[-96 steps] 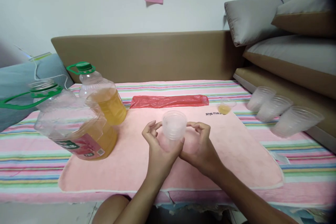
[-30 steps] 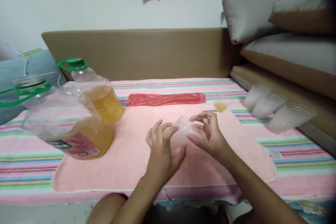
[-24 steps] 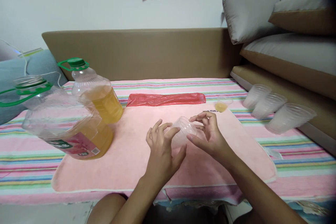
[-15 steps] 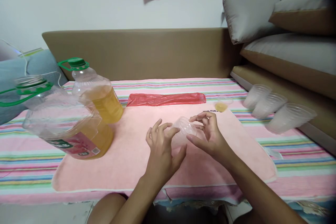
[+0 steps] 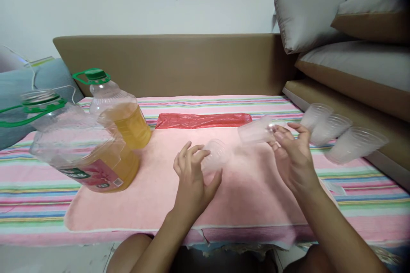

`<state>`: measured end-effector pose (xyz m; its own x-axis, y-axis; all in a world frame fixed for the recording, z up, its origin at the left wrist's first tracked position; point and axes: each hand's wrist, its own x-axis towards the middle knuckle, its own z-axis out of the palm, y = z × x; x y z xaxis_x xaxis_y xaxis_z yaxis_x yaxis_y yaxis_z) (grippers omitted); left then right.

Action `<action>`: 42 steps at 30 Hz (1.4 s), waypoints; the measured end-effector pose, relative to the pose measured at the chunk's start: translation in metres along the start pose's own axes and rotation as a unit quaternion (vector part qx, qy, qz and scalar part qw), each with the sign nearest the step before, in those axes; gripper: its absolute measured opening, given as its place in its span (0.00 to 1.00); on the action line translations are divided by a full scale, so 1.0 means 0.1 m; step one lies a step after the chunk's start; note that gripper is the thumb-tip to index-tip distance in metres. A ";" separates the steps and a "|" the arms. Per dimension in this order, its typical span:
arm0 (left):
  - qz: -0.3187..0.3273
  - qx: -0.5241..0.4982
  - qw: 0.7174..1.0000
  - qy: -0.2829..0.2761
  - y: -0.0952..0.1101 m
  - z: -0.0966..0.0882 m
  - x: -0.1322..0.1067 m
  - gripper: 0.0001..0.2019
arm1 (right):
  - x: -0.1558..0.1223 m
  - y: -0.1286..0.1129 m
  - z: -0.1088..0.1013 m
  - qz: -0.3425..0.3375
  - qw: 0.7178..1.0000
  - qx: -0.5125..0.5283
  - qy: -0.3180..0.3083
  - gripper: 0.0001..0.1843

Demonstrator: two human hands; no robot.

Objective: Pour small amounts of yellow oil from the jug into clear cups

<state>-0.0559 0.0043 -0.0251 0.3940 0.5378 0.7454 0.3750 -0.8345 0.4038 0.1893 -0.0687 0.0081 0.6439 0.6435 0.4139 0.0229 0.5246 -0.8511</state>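
Note:
My left hand (image 5: 194, 175) curls loosely around the left side of a clear plastic cup (image 5: 215, 155), which is over the pink towel (image 5: 153, 196). The index finger touches the cup and the thumb is at its near side. Another clear plastic cup (image 5: 254, 131) lies tilted almost on its side in the air, pinched by the fingertips of my right hand (image 5: 291, 149). That cup's rim points right, toward the hand. A small amount of yellow liquid seen earlier at the towel's far right corner is now hidden behind it.
Two big jugs of yellow drink stand at left: a nearer uncapped jug (image 5: 86, 153) and a green-capped one (image 5: 124, 115). A red plastic bag (image 5: 203, 120) lies flat behind the towel. Several clear cups (image 5: 355, 145) lean at right beside stacked cushions (image 5: 355, 68).
My right hand has moved up and right, carrying a clear cup away from the one at my left hand. The left hand has shifted slightly left.

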 end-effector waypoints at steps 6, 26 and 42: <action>-0.071 -0.053 0.989 0.119 -0.19 -0.04 0.11 0.39 | 0.07 0.14 -0.16 -0.035 0.986 -0.164 0.008 0.42; -0.201 -0.141 0.958 0.146 -0.11 -0.09 0.20 0.40 | -0.34 0.36 0.21 0.059 0.921 -0.285 -0.260 0.49; -0.201 -0.142 0.959 0.138 -0.08 -0.10 0.19 0.39 | -0.35 0.34 0.19 0.065 0.921 -0.280 -0.262 0.49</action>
<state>-0.0598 0.0199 -0.0093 0.0130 0.8031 0.5958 0.1899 -0.5870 0.7870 0.1528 -0.0628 -0.0290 0.2141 0.9384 0.2712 0.4581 0.1487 -0.8764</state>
